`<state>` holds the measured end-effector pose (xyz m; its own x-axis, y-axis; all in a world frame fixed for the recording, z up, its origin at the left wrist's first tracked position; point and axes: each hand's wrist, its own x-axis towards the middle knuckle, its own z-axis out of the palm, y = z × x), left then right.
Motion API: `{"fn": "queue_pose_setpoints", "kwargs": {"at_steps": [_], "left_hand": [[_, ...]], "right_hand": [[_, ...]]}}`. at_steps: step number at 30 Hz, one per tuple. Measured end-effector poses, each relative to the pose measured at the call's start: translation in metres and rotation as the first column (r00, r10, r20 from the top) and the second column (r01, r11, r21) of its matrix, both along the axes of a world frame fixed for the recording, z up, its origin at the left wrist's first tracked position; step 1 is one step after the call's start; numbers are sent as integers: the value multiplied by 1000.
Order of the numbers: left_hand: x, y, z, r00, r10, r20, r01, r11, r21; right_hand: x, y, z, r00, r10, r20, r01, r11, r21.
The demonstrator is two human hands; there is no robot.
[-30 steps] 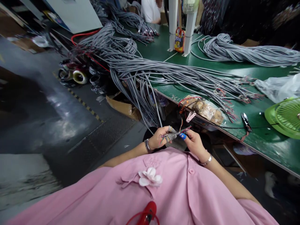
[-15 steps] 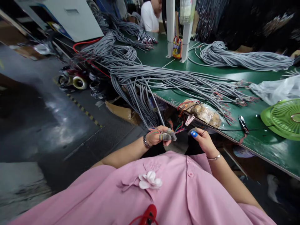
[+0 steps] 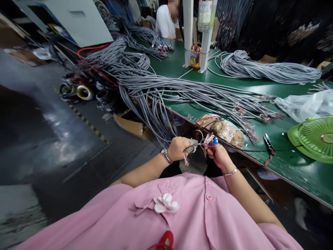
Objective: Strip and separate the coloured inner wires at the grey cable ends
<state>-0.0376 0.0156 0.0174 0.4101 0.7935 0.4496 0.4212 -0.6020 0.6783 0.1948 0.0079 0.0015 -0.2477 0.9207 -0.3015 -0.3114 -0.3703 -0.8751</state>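
My left hand [image 3: 180, 148], with grey finger covers, is closed around the end of a grey cable, and thin coloured wires [image 3: 186, 159] hang below its fingers. Just to the right, my right hand [image 3: 216, 152] pinches coloured wires that stretch between the two hands; a blue wrap covers its thumb. A pale pink clip [image 3: 208, 139] lies right at the right fingertips, by the table edge. Behind the hands, a big bundle of grey cables [image 3: 182, 85] crosses the green table [image 3: 283, 159] and partly hangs over its edge.
A wrapped brown block [image 3: 223, 129] sits at the table edge. Farther right are cutters [image 3: 268, 143], a green fan [image 3: 316, 139] and a clear plastic bag [image 3: 307, 104]. White posts [image 3: 206, 45] rise from the table. A person in white [image 3: 163, 21] is beyond. Cardboard [image 3: 132, 125] lies below left.
My right hand has moved left and closed on the wires near the pink clip. My left hand has turned, its fingers now wrapped round the cable end. The view has shifted slightly.
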Motion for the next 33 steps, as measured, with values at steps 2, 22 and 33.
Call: {"fn": "queue_pose_setpoints", "kwargs": {"at_steps": [2,22,33], "left_hand": [[4,1,-6,995,27,-98,-14,991,131],[17,-7,0,988,57,-142,-41,993,111],[21,-3,-8,985,50,-164,-16,979,203]], "right_hand": [[-6,5,4,999,-10,-39,10,1000,0],[-19,12,-14,970,-221,-103,230,970,79],[-22,14,-6,960,-231,-157,219,972,-91]]}}
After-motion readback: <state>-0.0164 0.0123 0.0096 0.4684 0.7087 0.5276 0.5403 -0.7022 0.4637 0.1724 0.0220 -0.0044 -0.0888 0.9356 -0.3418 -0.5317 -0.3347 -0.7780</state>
